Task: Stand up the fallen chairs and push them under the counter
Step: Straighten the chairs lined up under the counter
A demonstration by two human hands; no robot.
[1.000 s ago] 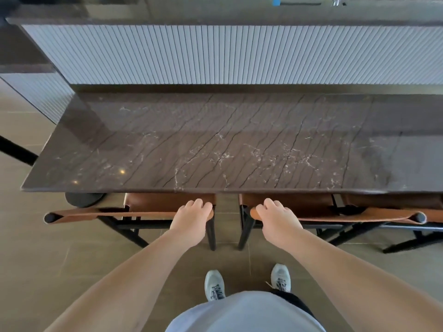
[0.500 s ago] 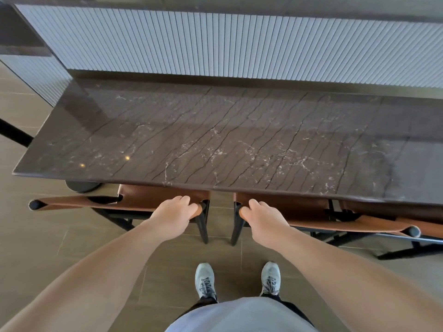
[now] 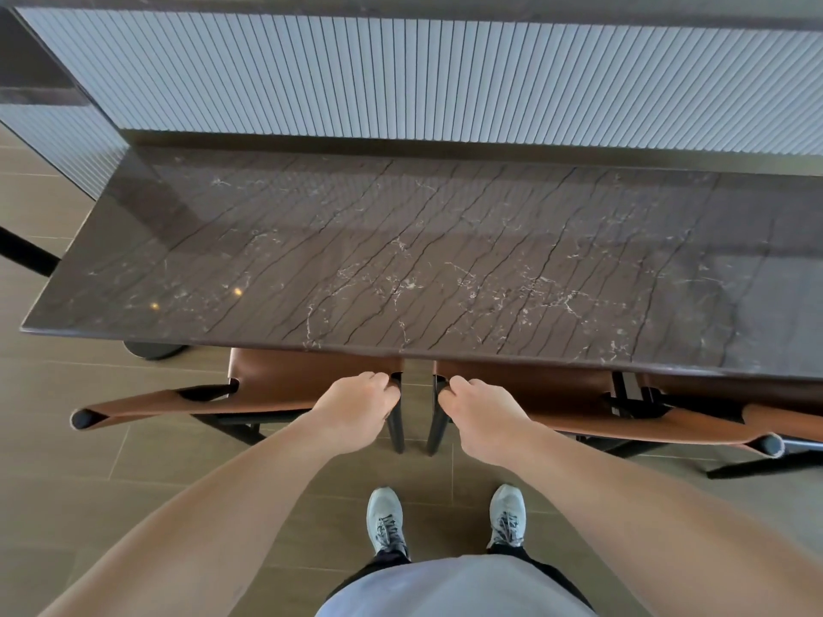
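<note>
In the head view, the left hand [image 3: 356, 409] curls its fingers over the near corner of the backrest of the left chair [image 3: 285, 385], and the right hand [image 3: 483, 414] grips the matching corner of the right chair [image 3: 547, 389] the same way, knuckles up, fingertips hidden over the top edge. Both tan leather chairs stand upright on their black legs, side by side with a narrow gap between them directly ahead of the two hands; their seats already sit beneath the near edge of the dark marble bench [image 3: 423, 260], which lies just beyond the knuckles. Outward from each hand a leather armrest sticks out toward the person, short of the bench edge. A third chair [image 3: 797, 425] shows partly, further out from the right hand. The standing-up step looks finished for these two, and the step in hand appears to be the push under the bench, probably near its end. The next move likely calls for a short, even forward press with both hands, keeping the chairs parallel so the black legs [image 3: 396, 420] between them do not knock, then letting go before the knuckles meet the stone edge.
</note>
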